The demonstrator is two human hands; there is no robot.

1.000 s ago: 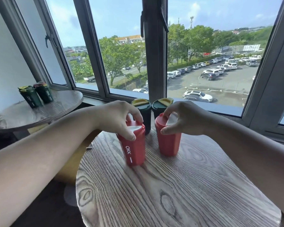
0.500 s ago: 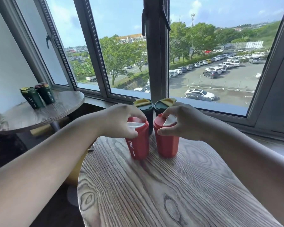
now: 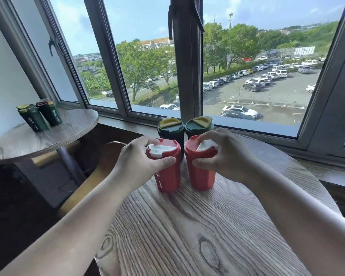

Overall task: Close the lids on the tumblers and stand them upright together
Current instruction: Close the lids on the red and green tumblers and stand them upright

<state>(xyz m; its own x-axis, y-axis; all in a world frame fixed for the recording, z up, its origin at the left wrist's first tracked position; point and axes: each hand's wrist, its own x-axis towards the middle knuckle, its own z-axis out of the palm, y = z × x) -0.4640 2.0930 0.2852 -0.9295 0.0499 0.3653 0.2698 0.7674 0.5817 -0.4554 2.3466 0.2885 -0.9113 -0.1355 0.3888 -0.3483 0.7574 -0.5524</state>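
My left hand grips the left red plastic tumbler, white flap down; my right hand grips the right red plastic tumbler, its flap seemingly not yet shut.

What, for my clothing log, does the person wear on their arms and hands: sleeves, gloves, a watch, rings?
Nothing worn shows. The left forearm and right forearm are bare as far as the frame's edges, with no sleeve, watch or bracelet. The left hand and right hand have no gloves, and no ring shows on the visible fingers.
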